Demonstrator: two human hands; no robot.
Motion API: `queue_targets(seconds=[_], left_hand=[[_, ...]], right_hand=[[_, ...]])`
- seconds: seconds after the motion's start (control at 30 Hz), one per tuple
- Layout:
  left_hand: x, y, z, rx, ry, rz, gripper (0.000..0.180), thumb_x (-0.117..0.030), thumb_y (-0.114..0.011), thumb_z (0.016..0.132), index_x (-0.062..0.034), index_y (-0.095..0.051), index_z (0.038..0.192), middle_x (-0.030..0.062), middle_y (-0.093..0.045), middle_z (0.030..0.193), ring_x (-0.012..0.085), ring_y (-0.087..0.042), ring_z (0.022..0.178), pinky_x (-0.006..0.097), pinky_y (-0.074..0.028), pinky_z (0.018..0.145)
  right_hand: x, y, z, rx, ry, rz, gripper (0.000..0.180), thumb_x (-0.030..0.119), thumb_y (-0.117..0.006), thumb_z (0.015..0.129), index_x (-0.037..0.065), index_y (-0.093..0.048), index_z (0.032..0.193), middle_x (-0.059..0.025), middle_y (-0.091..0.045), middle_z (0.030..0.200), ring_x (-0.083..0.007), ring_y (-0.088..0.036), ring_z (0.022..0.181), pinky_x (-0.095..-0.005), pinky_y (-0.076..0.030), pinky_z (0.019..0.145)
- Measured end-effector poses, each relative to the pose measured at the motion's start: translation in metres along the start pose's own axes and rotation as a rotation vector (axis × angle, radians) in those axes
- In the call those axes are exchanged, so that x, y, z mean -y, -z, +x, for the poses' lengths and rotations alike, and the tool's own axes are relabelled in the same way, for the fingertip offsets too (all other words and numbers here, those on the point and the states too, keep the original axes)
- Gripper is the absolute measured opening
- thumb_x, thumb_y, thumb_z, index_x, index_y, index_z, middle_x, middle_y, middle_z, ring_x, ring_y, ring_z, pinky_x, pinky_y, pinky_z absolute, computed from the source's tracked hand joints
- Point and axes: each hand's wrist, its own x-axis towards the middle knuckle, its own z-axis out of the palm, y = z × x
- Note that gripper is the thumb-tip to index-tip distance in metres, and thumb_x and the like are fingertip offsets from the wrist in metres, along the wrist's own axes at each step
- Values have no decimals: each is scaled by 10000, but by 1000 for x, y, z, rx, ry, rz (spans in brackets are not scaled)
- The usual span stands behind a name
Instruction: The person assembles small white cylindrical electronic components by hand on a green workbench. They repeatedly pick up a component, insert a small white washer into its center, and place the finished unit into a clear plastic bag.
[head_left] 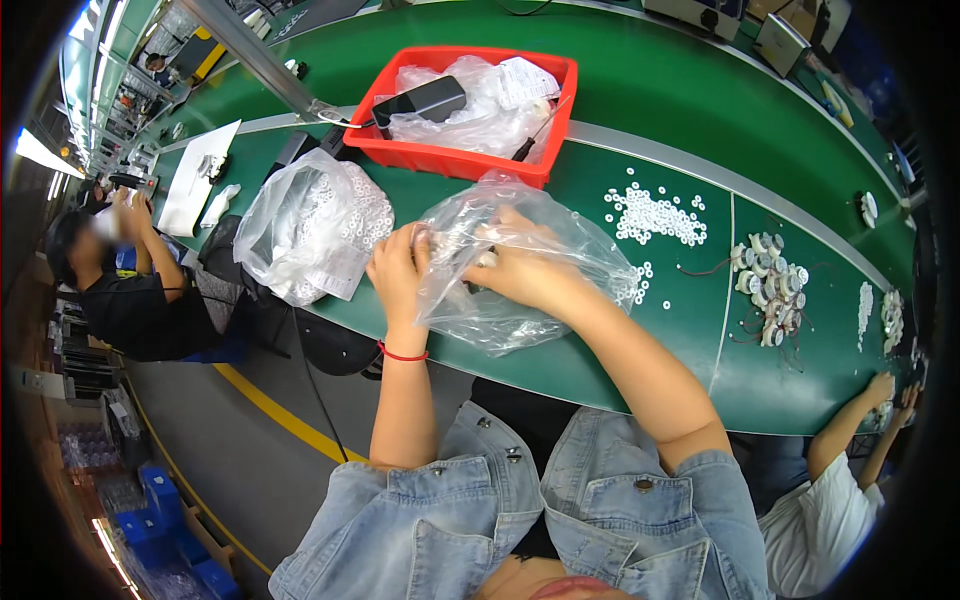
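A large clear plastic bag (500,328) lies crumpled on the green bench in front of me. At its left side my left hand (400,265) is closed, with the bag's film between its fingers. My right hand (535,272) reaches into the bag, the film draped over its back and wrist. Its fingers are curled by a small pale and dark piece, blurred by the plastic; what they hold I cannot make out. Just left stands an open clear bag full of white rings (318,222), with a paper slip against it.
Behind the bags sits a red bin (440,160) holding plastic film, a black adapter and a screwdriver. Loose white rings (655,215) and a pile of small wired motors (770,285) lie to the right. Co-workers sit at far left (130,290) and lower right (825,520).
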Motion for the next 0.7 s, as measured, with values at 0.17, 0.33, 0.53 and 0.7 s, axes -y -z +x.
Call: queue_targets(seconds=[0.17, 0.33, 0.53, 0.7], left_hand=[[13, -3, -2, -81, 71, -22, 194, -204, -559, 934, -63, -668, 1010, 122, -670, 956, 349, -584, 942, 458, -402, 867], [52, -1, -5, -213, -10, 41, 214, -127, -680, 800, -12, -654, 979, 164, -668, 919, 370, -610, 905, 439, -467, 802], [31, 15, 5, -124, 35, 391, 323, -122, -724, 735, 2, -663, 1026, 201, -657, 989, 390, -619, 913, 468, -488, 800], [88, 28, 3, -142, -35, -25, 431, -44, -664, 753, 16, -632, 1179, 219, -645, 1101, 359, -624, 1017, 439, -470, 914]], right_hand=[[4, 11, -10, 129, 110, 330, 339, 355, -708, 785, 67, -653, 954, -185, -579, 1136, -373, -588, 1078, -413, -471, 868], [10, 0, -9, -249, 289, 640, 99, 93, -629, 805, 17, -576, 840, -171, -591, 923, -348, -594, 858, -440, -464, 756], [11, 16, -37, -145, 340, 715, 167, 74, -610, 832, 22, -564, 984, -125, -600, 934, -286, -575, 957, -379, -461, 825], [15, 30, -87, -12, 157, 948, 292, 79, -614, 884, 35, -493, 1146, -105, -616, 1096, -207, -614, 912, -344, -489, 798]])
